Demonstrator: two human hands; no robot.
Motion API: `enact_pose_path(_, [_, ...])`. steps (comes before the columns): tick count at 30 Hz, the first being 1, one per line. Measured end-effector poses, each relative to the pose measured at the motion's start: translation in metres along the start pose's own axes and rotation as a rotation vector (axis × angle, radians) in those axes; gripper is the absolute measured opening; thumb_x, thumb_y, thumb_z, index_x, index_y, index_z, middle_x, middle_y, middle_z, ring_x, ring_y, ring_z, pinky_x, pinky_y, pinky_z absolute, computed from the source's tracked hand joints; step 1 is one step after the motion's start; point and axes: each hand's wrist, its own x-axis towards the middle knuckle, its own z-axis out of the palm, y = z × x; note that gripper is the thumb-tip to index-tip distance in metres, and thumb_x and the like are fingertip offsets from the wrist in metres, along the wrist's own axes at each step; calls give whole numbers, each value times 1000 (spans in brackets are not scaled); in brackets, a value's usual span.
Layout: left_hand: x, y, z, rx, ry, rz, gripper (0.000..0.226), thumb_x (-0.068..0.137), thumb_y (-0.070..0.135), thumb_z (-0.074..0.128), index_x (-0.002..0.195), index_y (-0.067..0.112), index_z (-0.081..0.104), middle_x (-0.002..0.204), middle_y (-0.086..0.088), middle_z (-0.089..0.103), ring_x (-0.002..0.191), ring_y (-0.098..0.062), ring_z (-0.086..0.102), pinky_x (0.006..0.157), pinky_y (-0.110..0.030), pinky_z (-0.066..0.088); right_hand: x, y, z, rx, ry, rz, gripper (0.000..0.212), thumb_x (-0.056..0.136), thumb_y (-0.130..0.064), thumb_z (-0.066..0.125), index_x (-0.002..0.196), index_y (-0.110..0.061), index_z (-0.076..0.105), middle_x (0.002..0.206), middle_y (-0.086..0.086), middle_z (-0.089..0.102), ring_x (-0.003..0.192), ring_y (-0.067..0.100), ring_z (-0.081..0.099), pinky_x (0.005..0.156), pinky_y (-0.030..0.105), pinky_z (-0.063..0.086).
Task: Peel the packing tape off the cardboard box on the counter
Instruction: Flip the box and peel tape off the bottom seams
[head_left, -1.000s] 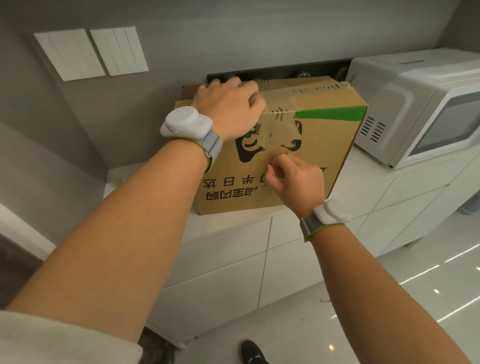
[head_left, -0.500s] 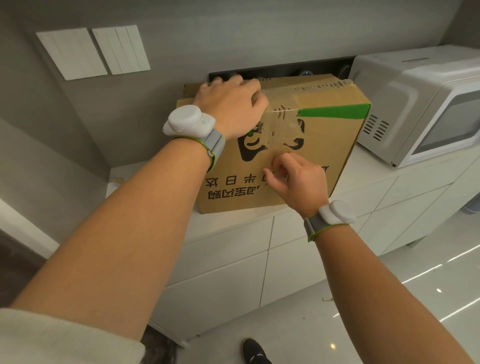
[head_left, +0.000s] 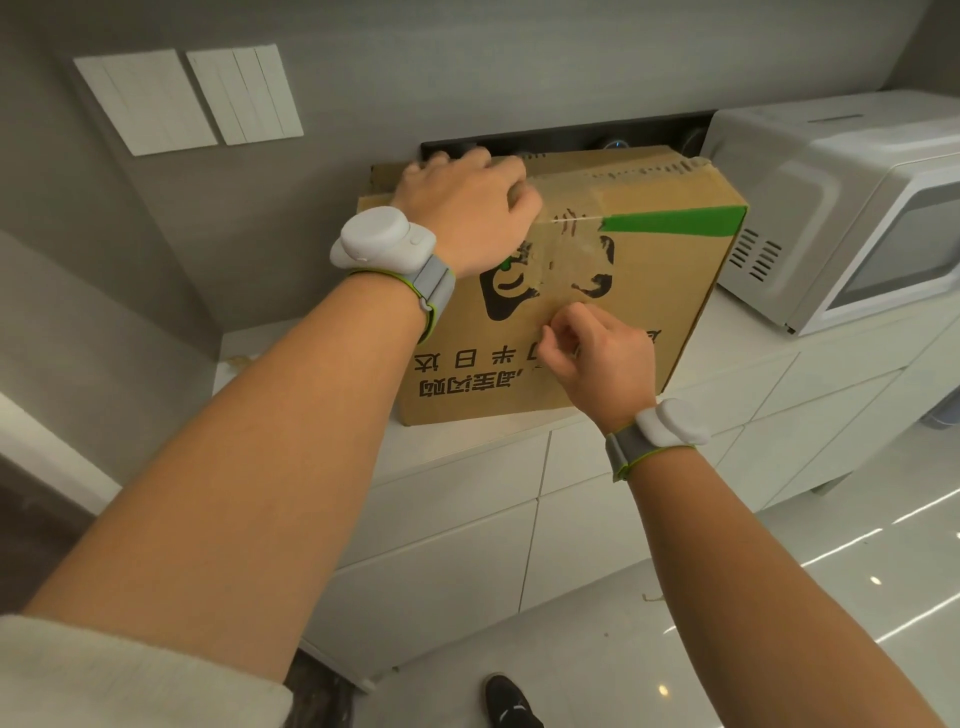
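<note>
Box: brown cardboard box (head_left: 649, 291), standing on the white surface (head_left: 457, 447), just beside the microwave (head_left: 841, 208).
Tape: clear packing tape (head_left: 576, 244), stuck over the top edge and down the front.
Left hand (head_left: 467, 208): resting on the box top, fingers curled over the edge.
Right hand (head_left: 597, 353): fingers (head_left: 558, 335) pinched together at the tape's low end, maybe gripping it.

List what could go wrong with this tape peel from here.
1. The clear packing tape looks wrinkled and patchy over the printed logo, so it may tear into strips or lift the print.
2. The cardboard box stands beside the microwave; a hard pull by the right hand could shove it despite the left hand.
</note>
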Motion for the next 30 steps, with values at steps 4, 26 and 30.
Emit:
enact_pose_path(4, [1, -1, 0, 10, 2, -2, 49, 100, 49, 21, 133, 28, 51, 135, -6, 56, 122, -35, 52, 99, -48, 37, -1, 2, 0, 16, -39, -32, 27, 92, -31, 71, 80, -9, 63, 70, 1, 61, 57, 21, 54, 46, 37, 48])
enact_pose_path(26, [2, -2, 2, 12, 25, 5, 47, 99, 48, 22, 128, 27, 53, 130, -6, 58, 119, -35, 53, 97, -47, 37, -22, -9, 23, 155, 152, 76, 10, 94, -15, 74, 91, -5, 73, 88, 7, 68, 62, 17, 57, 49, 39, 52])
enact_pose_path(30, [3, -2, 3, 22, 30, 8, 48, 99, 49, 22, 129, 28, 52, 131, -6, 57, 120, -36, 53, 97, -48, 38, -25, -15, 33, 98, 191, 131, 10, 95, -16, 71, 91, -7, 71, 88, 6, 64, 59, 19, 55, 43, 37, 48])
